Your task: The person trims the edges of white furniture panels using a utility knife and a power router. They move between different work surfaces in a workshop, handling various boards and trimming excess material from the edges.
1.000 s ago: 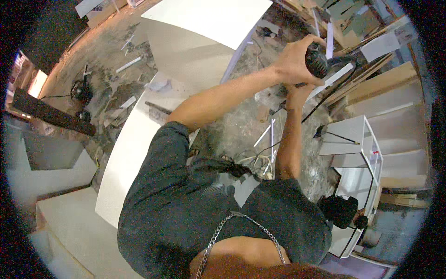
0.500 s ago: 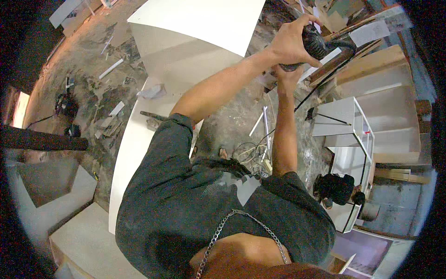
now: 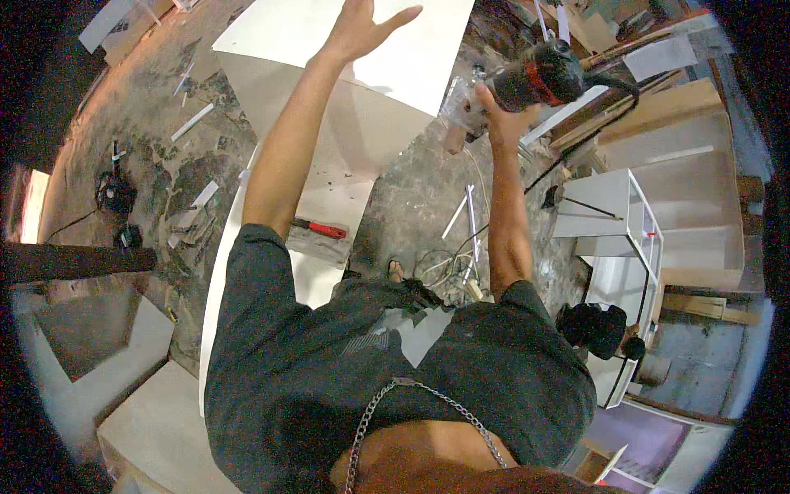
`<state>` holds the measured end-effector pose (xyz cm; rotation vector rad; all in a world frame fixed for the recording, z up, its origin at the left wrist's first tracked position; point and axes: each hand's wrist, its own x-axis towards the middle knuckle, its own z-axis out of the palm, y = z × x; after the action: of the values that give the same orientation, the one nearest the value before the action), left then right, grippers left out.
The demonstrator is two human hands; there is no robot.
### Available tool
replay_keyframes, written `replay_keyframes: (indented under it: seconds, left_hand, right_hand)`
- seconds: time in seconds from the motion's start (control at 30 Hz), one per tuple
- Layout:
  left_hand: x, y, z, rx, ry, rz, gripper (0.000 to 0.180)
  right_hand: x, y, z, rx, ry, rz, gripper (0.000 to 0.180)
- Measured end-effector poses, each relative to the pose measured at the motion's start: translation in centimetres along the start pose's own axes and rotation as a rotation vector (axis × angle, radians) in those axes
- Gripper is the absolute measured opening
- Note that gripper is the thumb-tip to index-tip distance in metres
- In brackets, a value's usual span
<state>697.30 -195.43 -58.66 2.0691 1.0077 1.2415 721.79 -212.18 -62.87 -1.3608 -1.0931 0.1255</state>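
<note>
L hand [image 3: 362, 29] is spreading open-fingered on the white panel [image 3: 411, 58] at top centre, R hand [image 3: 494, 115] is gripping the black power tool [image 3: 539, 74] upper right, off the panel, so cutting/trimming prob. not yet underway.

A: Left hand [image 3: 362, 29] has let go of the black power tool [image 3: 535, 76]; it now lies open on the white panel [image 3: 411, 58].

B: Noted. Right hand [image 3: 498, 123] now grips the tool alone.
</note>
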Motion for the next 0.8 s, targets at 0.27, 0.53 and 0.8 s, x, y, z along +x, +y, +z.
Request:
replay_keyframes:
  seconds: [0.27,0.53,0.8]
  left_hand:
    - [-1.9,-1.3,0.9,0.107,-0.049,-0.073,0.072]
    - [-2.2,-1.7,0.9,0.101,-0.024,-0.055,0.063]
    - [-2.3,-0.7,1.1,0.062,-0.037,-0.097,0.061]
  right_hand:
    - [1.1,-3.7,0.0,0.266,0.034,0.082,0.073]
    - [0.6,-4.1,1.0,0.189,-0.081,0.144,0.073]
    - [1.3,-1.0,0.7,0.134,-0.113,0.069,0.072]
